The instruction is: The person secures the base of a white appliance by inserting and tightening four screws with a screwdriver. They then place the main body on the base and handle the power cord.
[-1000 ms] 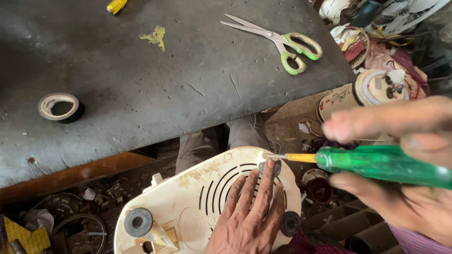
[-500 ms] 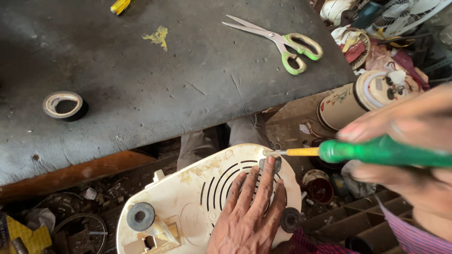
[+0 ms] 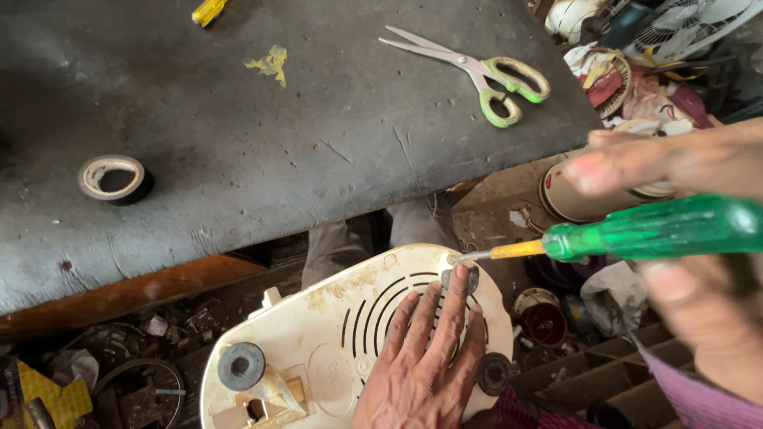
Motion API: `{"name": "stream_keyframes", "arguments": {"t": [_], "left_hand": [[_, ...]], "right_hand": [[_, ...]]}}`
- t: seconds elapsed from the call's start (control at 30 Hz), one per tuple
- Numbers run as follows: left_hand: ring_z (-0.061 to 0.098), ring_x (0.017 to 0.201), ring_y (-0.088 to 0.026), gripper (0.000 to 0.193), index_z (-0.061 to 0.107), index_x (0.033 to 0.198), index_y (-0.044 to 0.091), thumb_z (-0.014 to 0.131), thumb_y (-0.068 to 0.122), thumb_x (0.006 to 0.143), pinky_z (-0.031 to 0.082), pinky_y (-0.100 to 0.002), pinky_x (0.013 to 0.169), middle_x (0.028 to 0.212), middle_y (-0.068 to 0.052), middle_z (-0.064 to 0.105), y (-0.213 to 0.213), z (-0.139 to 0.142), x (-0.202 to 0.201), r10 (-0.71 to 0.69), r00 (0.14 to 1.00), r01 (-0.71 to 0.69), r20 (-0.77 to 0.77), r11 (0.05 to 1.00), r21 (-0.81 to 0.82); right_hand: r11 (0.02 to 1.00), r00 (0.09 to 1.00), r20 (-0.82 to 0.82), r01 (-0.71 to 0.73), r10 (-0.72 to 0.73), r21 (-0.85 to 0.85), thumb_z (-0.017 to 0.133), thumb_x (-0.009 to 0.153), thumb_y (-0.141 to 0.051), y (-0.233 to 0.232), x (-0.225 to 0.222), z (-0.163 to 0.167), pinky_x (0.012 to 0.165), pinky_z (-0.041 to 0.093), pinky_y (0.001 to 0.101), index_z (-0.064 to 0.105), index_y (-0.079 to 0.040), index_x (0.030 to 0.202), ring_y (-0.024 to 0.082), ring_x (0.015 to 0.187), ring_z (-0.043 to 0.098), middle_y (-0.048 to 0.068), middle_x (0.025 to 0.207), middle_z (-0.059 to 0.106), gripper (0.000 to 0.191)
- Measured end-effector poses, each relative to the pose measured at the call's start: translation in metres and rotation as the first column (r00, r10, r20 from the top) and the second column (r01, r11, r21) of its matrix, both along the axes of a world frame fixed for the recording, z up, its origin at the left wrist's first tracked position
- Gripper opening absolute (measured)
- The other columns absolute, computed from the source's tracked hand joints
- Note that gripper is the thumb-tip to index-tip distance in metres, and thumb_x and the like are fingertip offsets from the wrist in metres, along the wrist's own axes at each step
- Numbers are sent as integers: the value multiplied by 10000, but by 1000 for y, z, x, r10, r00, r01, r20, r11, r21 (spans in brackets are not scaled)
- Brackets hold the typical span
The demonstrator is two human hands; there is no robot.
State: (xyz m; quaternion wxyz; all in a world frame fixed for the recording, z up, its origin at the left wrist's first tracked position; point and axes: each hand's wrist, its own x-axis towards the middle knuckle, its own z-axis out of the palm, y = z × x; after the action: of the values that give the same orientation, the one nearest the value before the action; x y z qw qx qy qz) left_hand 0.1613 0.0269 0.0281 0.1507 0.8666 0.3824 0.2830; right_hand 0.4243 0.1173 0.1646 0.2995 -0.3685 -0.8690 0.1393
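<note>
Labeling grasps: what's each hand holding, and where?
Right hand grips the screwdriver by its green handle. Left hand holds nothing; it lies flat on the cream casing, over the vents.

A repair workshop, and a busy one. There's the dark, scarred workbench [image 3: 334,159], paint-stained, its worn wooden front edge showing. Green-handled scissors [image 3: 485,75] lie near its right edge, a roll of black tape [image 3: 116,179] toward its left. Below and around it, clutter: wire coils, scrap parts, fan grilles [image 3: 683,28] heaped past the far right corner, a crate on the floor.
</note>
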Motion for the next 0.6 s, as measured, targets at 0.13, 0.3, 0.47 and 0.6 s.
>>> {"name": "stream_keyframes", "arguments": {"t": [0.13, 0.3, 0.47, 0.6], "left_hand": [[394, 1478, -463, 423, 585, 1350, -10, 494, 183, 985, 328, -597, 1168, 1658, -301, 257, -2, 0, 0, -6, 1000, 6, 15, 1000, -6], [399, 1469, -464, 399, 587, 1341, -7, 494, 172, 996, 335, -602, 1155, 1652, -304, 261, -1, 0, 0, 4, 1000, -4, -3, 1000, 9], [415, 1455, -463, 395, 591, 1329, -17, 491, 166, 993, 344, -602, 1151, 1651, -303, 265, -2, 1, 1, 17, 1000, -17, -6, 1000, 21], [425, 1453, -470, 394, 588, 1318, -34, 489, 168, 994, 353, -599, 1150, 1642, -323, 265, 0, 1, -1, 4, 1000, -3, -19, 999, 51]], "right_hand": [[998, 1000, -3, -11, 11, 57, 755, 879, -239, -5, -1, 0, 1149, 497, 457, 524, -54, 1309, 113, 877, 708, 47, 961, 731, 522], [998, 996, -87, 34, -29, 58, 756, 1009, -157, -13, -32, 13, 1251, 468, 366, 461, -167, 1470, 148, 1052, 690, 39, 1148, 649, 548], [995, 990, -101, -99, 102, 34, 779, 899, -228, -5, -12, 4, 1226, 486, 431, 462, -90, 1420, 147, 1008, 740, 18, 1081, 685, 626], [987, 1000, -23, -18, 21, 163, 782, 876, -266, -4, -1, -5, 1180, 521, 438, 497, -103, 1348, 166, 1022, 737, 62, 1082, 717, 576]]}}
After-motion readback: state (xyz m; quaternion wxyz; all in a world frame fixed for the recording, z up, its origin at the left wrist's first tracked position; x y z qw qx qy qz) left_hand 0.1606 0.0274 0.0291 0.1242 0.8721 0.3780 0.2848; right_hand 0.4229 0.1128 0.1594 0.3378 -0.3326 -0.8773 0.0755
